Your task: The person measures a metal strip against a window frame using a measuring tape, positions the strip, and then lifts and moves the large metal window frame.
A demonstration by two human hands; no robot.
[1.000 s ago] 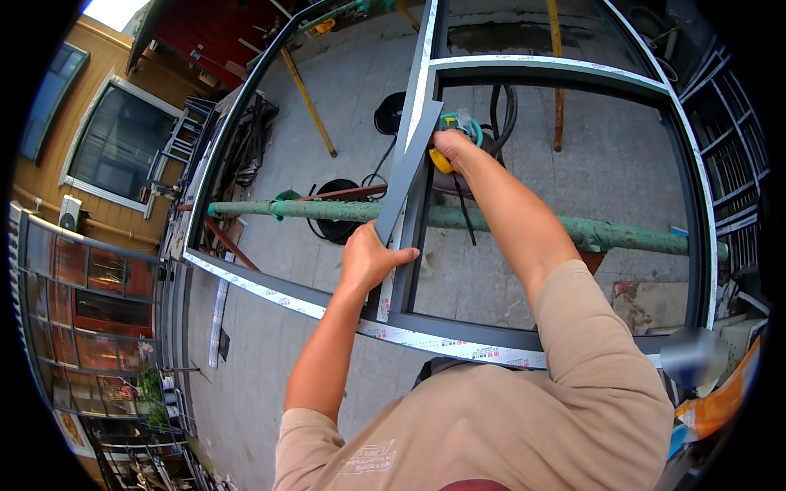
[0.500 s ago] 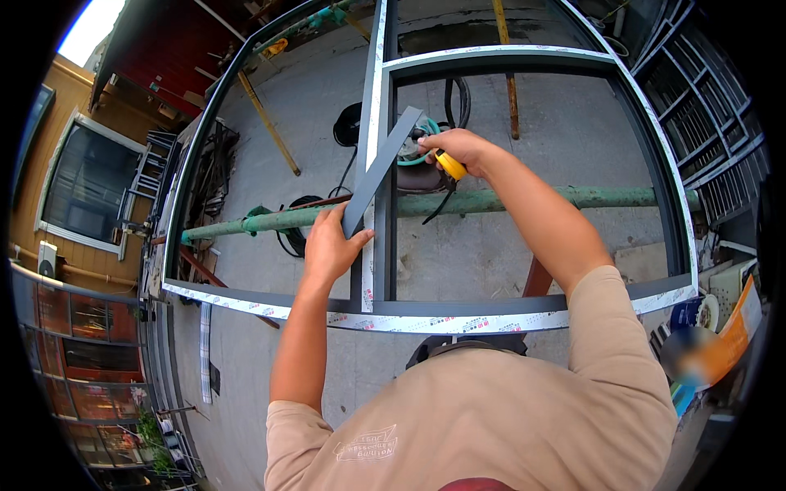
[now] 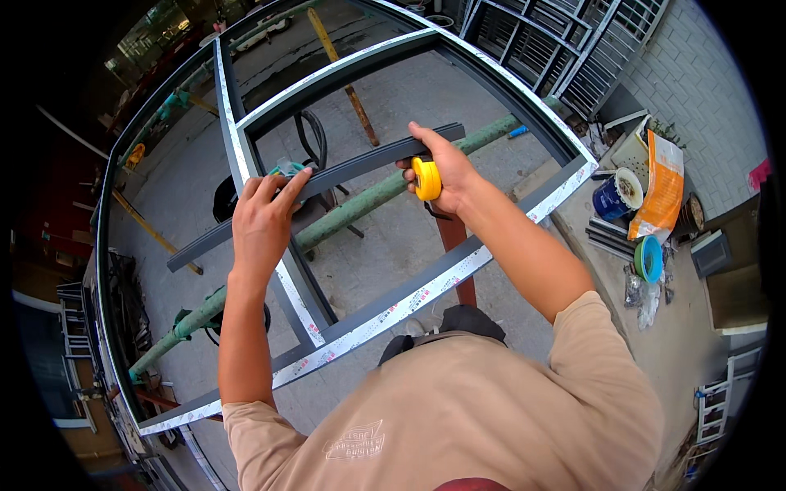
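Observation:
A long grey metal profile (image 3: 360,168) slants across the view above a large window frame (image 3: 409,299), rising from lower left to upper right. My left hand (image 3: 264,211) grips it left of its middle, fingers over the top. Close to the profile's right end, my right hand (image 3: 454,173) has its fingers round a yellow tape measure (image 3: 426,177) and also holds the profile, thumb pointing up. The tape's blade is not seen pulled out. Dark grey bars make up the window frame, with printed white protective film along their faces.
A green pipe (image 3: 360,206) runs under the frame, near a reddish-brown support (image 3: 455,254). At the right lie a paint bucket (image 3: 618,195), an orange-and-white bag (image 3: 660,184) and a teal bowl (image 3: 649,259). Metal grilles (image 3: 565,41) lean at the far right.
The profile has swung from pointing away along the middle bar to lying crosswise. My right hand has moved onto its right end, tape measure still held. The view has turned right.

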